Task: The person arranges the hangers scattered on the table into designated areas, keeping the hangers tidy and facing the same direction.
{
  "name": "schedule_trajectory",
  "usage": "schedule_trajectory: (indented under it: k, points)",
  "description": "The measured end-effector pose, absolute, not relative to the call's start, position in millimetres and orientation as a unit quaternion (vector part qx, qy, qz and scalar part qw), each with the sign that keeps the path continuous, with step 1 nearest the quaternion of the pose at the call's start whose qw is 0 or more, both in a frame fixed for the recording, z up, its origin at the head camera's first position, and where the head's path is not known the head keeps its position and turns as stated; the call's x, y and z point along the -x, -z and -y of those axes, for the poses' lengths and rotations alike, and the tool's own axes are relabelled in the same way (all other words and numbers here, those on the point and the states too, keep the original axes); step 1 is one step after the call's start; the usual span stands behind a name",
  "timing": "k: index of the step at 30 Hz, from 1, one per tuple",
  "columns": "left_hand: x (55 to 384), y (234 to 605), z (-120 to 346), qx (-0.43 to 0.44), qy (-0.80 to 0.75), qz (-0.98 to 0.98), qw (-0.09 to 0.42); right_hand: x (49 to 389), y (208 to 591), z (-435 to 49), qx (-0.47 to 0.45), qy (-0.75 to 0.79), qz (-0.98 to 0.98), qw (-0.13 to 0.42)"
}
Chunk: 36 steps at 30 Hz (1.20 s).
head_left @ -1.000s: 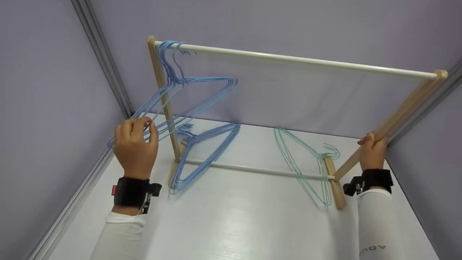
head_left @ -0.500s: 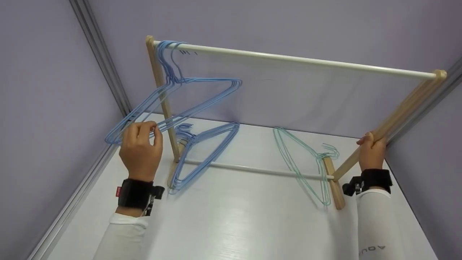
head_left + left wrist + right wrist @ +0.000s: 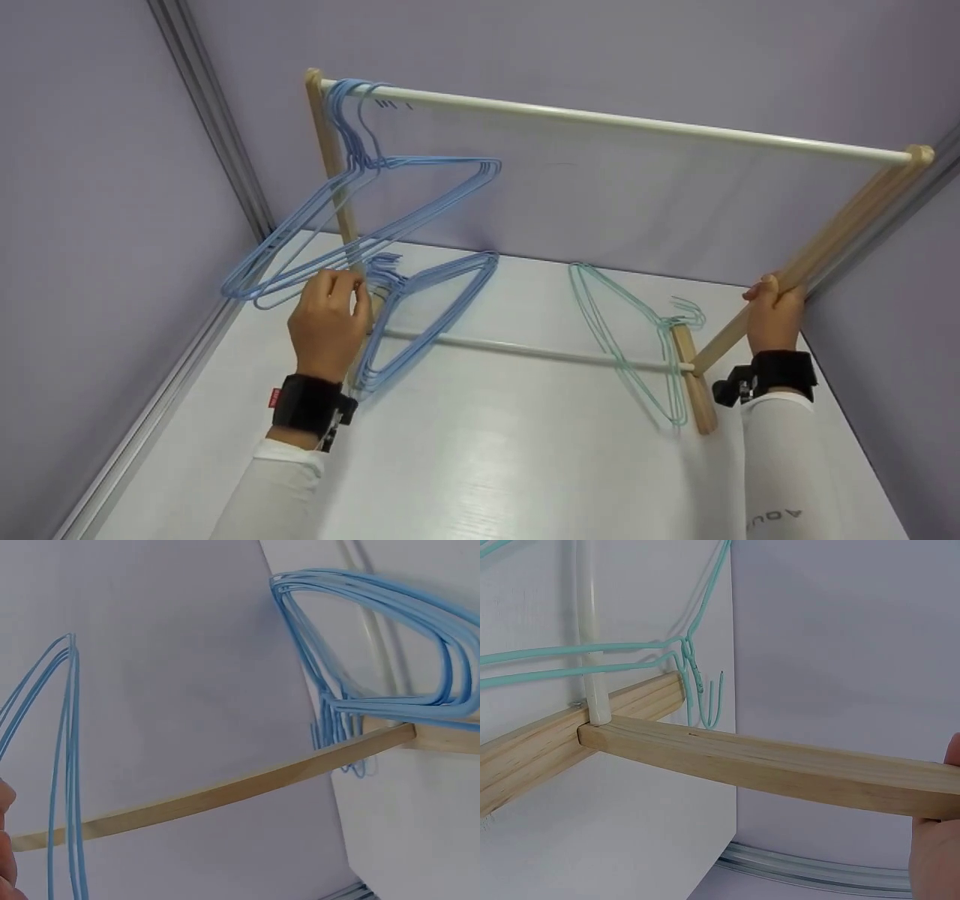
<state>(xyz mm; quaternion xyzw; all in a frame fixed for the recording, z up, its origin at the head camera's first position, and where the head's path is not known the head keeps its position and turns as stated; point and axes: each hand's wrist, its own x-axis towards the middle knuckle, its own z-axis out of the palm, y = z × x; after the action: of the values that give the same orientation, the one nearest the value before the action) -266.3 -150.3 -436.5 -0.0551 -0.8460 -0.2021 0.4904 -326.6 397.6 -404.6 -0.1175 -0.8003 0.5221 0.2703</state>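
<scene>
Several blue wire hangers (image 3: 420, 217) hang by their hooks at the left end of the clothes rack's white top rail (image 3: 600, 116). My left hand (image 3: 326, 330) is just below their lower bars, overlapping the rack's left wooden post in the head view. Its fingers are loosely curled and no hanger shows in its grasp; in the left wrist view only fingertips (image 3: 6, 855) show at the edge, beside the hanging hangers (image 3: 71, 765). My right hand (image 3: 776, 319) grips the rack's right wooden post (image 3: 847, 225), with the thumb on its near side.
More blue hangers (image 3: 431, 334) lie stacked at the rack's left foot, over the white lower rail (image 3: 517, 349). Light green hangers (image 3: 600, 319) lie by the right wooden foot (image 3: 697, 390). Grey panels (image 3: 600, 45) enclose the white table (image 3: 487, 465) at the back and sides.
My left hand has moved right and down, away from the left corners of the hanging blue hangers, whose lower bars have shifted slightly. The right hand keeps its grip on the post.
</scene>
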Motion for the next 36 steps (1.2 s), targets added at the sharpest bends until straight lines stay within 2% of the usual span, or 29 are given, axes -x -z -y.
schedule_trajectory:
  k: [11, 22, 30, 36]
  points:
    - [279, 475, 144, 0.063, 0.203, 0.877, 0.431, 340, 415, -412, 0.12, -0.521, 0.804, 0.26]
    - [285, 508, 152, 0.01, 0.234, 0.925, 0.3, 339, 411, -410, 0.132, -0.53, 0.798, 0.253]
    - [286, 521, 150, -0.01, 0.253, 0.95, 0.184, 337, 412, -409, 0.133, -0.526, 0.797, 0.266]
    - [286, 531, 153, -0.041, 0.27, 0.95, 0.151, 336, 413, -408, 0.127, -0.512, 0.805, 0.271]
